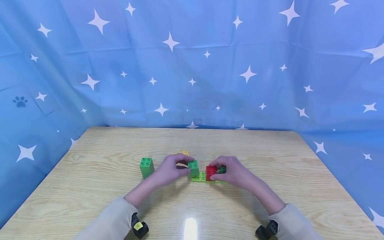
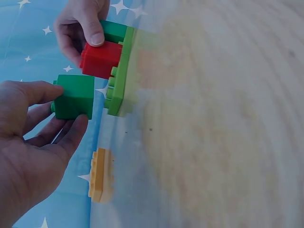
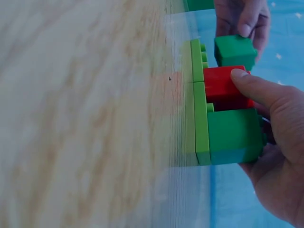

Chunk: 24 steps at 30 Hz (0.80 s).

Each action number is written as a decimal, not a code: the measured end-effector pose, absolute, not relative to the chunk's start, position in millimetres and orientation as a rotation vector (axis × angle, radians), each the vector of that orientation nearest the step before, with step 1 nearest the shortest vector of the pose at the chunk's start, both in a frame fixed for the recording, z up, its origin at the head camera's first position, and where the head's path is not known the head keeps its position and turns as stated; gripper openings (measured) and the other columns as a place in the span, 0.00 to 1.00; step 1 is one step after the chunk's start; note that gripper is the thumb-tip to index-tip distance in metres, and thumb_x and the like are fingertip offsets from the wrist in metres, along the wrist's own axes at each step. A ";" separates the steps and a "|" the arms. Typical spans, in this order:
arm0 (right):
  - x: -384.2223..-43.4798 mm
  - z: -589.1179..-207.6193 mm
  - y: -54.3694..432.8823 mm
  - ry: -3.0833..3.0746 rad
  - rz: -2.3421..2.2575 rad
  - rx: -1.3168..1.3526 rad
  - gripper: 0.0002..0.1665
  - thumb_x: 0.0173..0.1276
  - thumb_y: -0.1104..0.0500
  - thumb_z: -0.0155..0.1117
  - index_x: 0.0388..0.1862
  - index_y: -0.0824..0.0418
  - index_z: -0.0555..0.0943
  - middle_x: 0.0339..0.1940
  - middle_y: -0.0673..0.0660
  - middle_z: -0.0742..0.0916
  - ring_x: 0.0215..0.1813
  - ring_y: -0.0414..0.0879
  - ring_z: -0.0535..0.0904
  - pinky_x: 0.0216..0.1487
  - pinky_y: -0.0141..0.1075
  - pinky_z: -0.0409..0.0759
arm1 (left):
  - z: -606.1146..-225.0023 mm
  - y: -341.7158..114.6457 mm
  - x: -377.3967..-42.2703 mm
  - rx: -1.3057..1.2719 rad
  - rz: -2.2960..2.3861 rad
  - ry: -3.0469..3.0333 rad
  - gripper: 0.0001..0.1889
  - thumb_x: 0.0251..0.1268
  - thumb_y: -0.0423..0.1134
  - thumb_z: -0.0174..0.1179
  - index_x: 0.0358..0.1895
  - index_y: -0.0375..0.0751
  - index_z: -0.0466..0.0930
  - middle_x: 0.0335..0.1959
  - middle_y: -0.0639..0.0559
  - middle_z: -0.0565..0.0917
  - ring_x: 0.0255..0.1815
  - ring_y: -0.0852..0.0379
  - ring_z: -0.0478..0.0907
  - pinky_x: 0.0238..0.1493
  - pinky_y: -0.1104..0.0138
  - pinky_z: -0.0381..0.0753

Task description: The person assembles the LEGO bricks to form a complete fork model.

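Observation:
My left hand (image 1: 169,170) pinches a green toy brick (image 2: 74,97) between thumb and fingers, studs toward the palm in the left wrist view. This brick is a little apart from the light green studded plates (image 3: 201,123), over their left end. Two such plates lie end to end, with a seam between them. A red brick (image 3: 225,85) sits on them across the seam, and my right hand (image 1: 235,171) grips it with the thumb on its near side. A second green brick (image 3: 235,136) stands on the right-hand plate, partly hidden by my right hand in the head view.
Another tall green brick (image 1: 146,168) stands on the wooden table (image 1: 105,173), left of my left hand. Behind that hand lies a yellow studded plate (image 2: 98,175). A blue curtain (image 1: 192,66) with white stars hangs along the table's back and sides.

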State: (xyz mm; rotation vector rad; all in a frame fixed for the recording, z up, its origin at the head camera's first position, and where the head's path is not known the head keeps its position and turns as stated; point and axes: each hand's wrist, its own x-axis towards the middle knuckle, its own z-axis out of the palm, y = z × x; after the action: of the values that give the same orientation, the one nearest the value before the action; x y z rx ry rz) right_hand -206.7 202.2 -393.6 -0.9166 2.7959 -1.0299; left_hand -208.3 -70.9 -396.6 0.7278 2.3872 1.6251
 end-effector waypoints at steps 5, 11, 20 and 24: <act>-207.0 -394.1 202.1 2.797 -1.038 -0.927 0.18 0.60 0.59 0.80 0.48 0.61 0.88 0.37 0.45 0.86 0.40 0.48 0.83 0.40 0.36 0.83 | -402.0 -71.2 -206.5 0.740 1.624 2.362 0.19 0.66 0.25 0.64 0.60 0.30 0.81 0.59 0.41 0.82 0.59 0.44 0.80 0.56 0.65 0.83; -206.7 -393.2 201.7 2.786 -1.038 -0.917 0.18 0.60 0.58 0.80 0.49 0.61 0.88 0.38 0.45 0.86 0.41 0.49 0.82 0.41 0.36 0.83 | -405.0 -70.4 -204.7 0.744 1.628 2.341 0.19 0.64 0.24 0.64 0.59 0.30 0.82 0.60 0.40 0.81 0.59 0.42 0.80 0.56 0.67 0.82; -206.2 -393.2 202.7 2.783 -1.039 -0.904 0.19 0.61 0.58 0.80 0.50 0.60 0.87 0.39 0.46 0.86 0.40 0.47 0.82 0.41 0.35 0.83 | -409.1 -69.3 -205.5 0.689 1.634 2.368 0.18 0.66 0.32 0.69 0.58 0.36 0.84 0.56 0.47 0.84 0.56 0.49 0.82 0.53 0.66 0.84; -206.4 -394.3 202.5 2.786 -1.051 -0.899 0.18 0.60 0.58 0.80 0.49 0.60 0.88 0.38 0.46 0.86 0.40 0.47 0.82 0.40 0.34 0.82 | -411.3 -67.7 -206.0 0.662 1.649 2.361 0.17 0.65 0.32 0.70 0.57 0.37 0.85 0.54 0.46 0.85 0.54 0.49 0.83 0.52 0.66 0.84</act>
State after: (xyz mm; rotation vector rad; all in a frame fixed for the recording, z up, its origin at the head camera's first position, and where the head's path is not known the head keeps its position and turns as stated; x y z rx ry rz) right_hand -206.4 202.5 -394.3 -0.8989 2.7859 -1.0508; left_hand -206.0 -67.7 -411.3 0.6620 2.3613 1.6486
